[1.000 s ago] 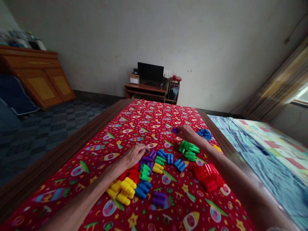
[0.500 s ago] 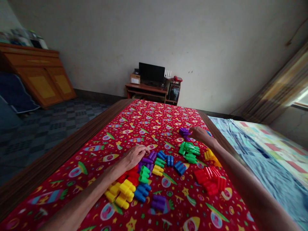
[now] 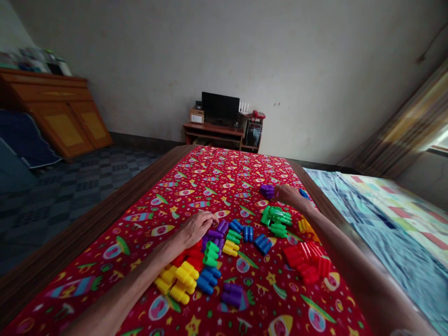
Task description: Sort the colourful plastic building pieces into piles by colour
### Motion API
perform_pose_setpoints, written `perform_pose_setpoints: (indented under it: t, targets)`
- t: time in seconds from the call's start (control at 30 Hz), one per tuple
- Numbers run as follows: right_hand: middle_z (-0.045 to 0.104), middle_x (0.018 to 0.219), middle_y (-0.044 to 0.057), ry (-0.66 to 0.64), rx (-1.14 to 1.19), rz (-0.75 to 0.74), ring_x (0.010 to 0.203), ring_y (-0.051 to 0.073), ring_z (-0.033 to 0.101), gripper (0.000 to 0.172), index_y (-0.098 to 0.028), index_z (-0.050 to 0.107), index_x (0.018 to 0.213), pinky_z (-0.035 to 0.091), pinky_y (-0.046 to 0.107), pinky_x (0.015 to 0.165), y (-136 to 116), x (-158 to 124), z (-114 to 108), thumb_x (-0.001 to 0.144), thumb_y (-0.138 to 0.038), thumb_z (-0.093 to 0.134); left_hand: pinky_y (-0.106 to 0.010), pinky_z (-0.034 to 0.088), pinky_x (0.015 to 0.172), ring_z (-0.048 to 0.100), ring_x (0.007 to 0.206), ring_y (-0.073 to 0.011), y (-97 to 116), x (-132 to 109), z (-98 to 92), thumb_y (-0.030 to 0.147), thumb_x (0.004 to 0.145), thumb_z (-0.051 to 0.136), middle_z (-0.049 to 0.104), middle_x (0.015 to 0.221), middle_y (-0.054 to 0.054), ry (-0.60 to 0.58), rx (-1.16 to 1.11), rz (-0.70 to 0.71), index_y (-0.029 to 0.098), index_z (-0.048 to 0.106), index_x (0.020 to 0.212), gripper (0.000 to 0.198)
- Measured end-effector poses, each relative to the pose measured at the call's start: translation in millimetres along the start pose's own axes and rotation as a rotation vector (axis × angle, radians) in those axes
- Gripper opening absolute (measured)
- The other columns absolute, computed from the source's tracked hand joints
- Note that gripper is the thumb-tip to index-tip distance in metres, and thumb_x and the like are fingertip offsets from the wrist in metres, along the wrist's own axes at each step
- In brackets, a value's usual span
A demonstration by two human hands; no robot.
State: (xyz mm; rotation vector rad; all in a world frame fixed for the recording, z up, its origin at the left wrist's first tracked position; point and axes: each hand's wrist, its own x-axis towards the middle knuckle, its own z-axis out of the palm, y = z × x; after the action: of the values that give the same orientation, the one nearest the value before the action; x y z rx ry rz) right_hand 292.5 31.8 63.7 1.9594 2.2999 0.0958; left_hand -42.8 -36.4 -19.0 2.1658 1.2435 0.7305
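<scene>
My right hand (image 3: 289,193) reaches to the far right part of the red patterned cloth (image 3: 224,172). Its fingers close at the edge of a small cluster of purple toy building blocks (image 3: 267,191). My left hand (image 3: 199,227) rests with curled fingers beside more purple blocks (image 3: 221,227); whatever lies under its fingers is hidden. Near it are red blocks (image 3: 194,257), green blocks (image 3: 211,254), yellow blocks (image 3: 182,280) and blue blocks (image 3: 209,280). Green blocks (image 3: 277,217) lie just nearer than my right hand, and a blue block (image 3: 304,193) shows behind its wrist.
Red blocks (image 3: 308,261) and yellow blocks (image 3: 305,226) lie by my right forearm. A lone purple block (image 3: 232,295) sits near the front. Beyond the table stands a desk with a monitor (image 3: 220,106); a bed (image 3: 350,214) is on the right, a wooden cabinet (image 3: 66,116) on the left.
The purple cluster at my right hand has shifted slightly, and the fingers have moved a little over its near side. My left hand stays in place. The view has shifted slightly.
</scene>
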Motion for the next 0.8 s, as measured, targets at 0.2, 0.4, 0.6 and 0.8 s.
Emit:
perform_pose_setpoints:
  t: [0.2,0.4,0.6,0.8]
  targets:
    - [0.07,0.08,0.009,0.109,0.107,-0.302,0.068,0.013,0.06,0.024,-0.013,0.07,0.095,0.033,0.022,0.057,-63.8,-20.3,-8.1,0.096,-0.026,0.05,-0.029,0.052,0.082,0.068,0.085,-0.0195,-2.6,0.4,1.3,0.027,0.086,0.04,0.073,0.091,-0.006,-0.005,-0.041,-0.037,0.02,0.068,0.084,0.029]
    - [0.071,0.093,0.007,-0.019,0.252,-0.947,0.076,0.012,0.063,0.023,-0.017,0.067,0.107,0.04,0.021,0.063,-142.1,-23.8,17.6,0.087,-0.008,0.057,-0.033,0.051,0.084,0.068,0.085,-0.0206,-7.0,-3.6,3.8,0.036,0.089,0.042,0.072,0.086,-0.003,0.094,-0.036,-0.075,0.019,0.05,0.123,0.039]
    - [0.073,0.091,0.009,0.006,0.305,-0.917,0.078,0.015,0.065,0.016,-0.016,0.071,0.1,0.042,0.021,0.064,-138.4,-21.1,19.8,0.088,-0.017,0.062,-0.034,0.051,0.084,0.069,0.086,-0.0217,-12.6,-3.8,5.8,0.037,0.09,0.042,0.071,0.088,-0.004,0.071,-0.067,-0.068,0.019,0.05,0.124,0.04]
    - [0.074,0.083,0.004,0.223,0.52,-0.462,0.073,0.013,0.065,0.019,-0.015,0.074,0.098,0.041,0.019,0.063,-71.8,7.1,12.1,0.088,-0.023,0.06,-0.033,0.051,0.083,0.068,0.086,-0.0214,-14.8,-1.5,5.6,0.032,0.087,0.043,0.072,0.087,-0.005,0.08,-0.034,-0.101,0.019,0.058,0.116,0.035]
